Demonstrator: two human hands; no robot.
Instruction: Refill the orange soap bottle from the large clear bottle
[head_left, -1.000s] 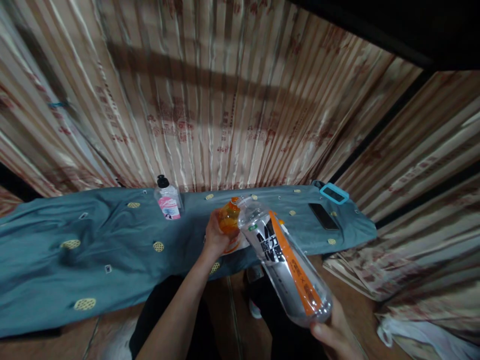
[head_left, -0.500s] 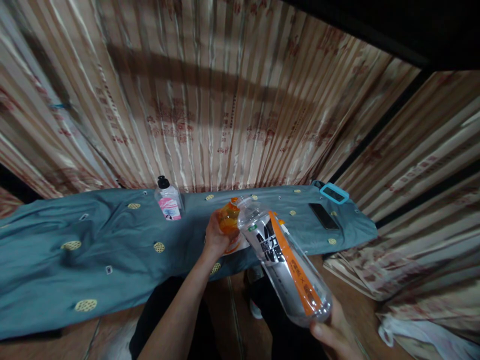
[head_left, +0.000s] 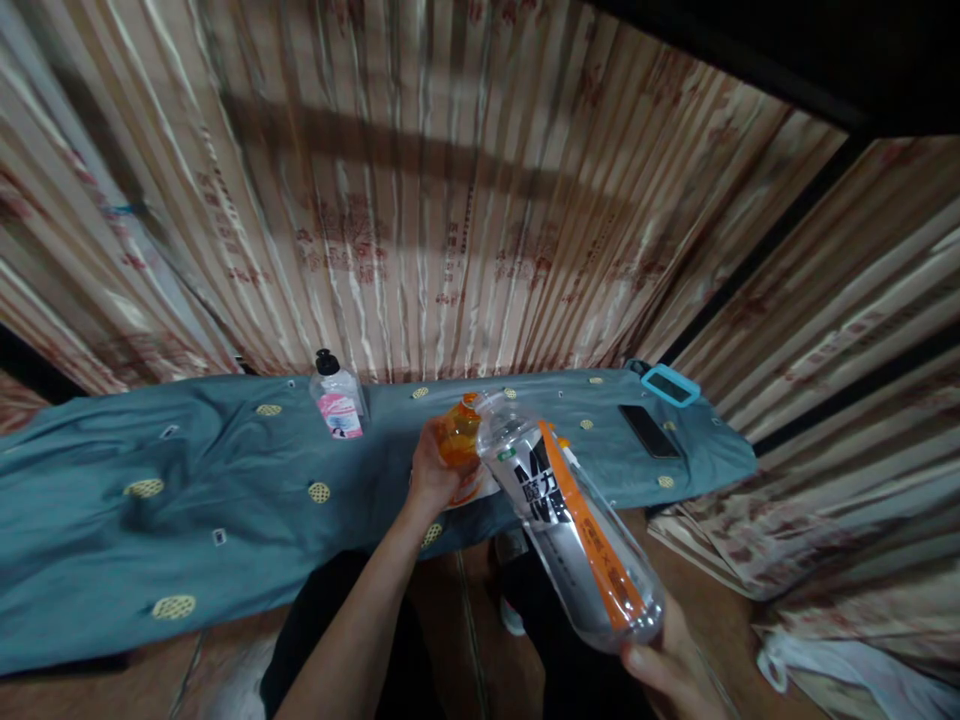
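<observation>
My right hand (head_left: 671, 668) grips the base of a large clear plastic bottle (head_left: 574, 525) with an orange and black label. The bottle is tilted, its open neck pointing up-left toward a small orange bottle (head_left: 458, 442). My left hand (head_left: 431, 475) is wrapped around that orange bottle, which stands near the front edge of a surface covered with a teal cloth (head_left: 225, 490). The two bottle mouths meet or nearly meet; I cannot tell whether liquid flows.
A small clear bottle with a black cap and pink label (head_left: 337, 400) stands at the back of the cloth. A dark phone (head_left: 649, 431) and a blue-framed device (head_left: 669, 385) lie at the right end. Striped curtains (head_left: 450, 200) hang behind. My dark-trousered legs are below.
</observation>
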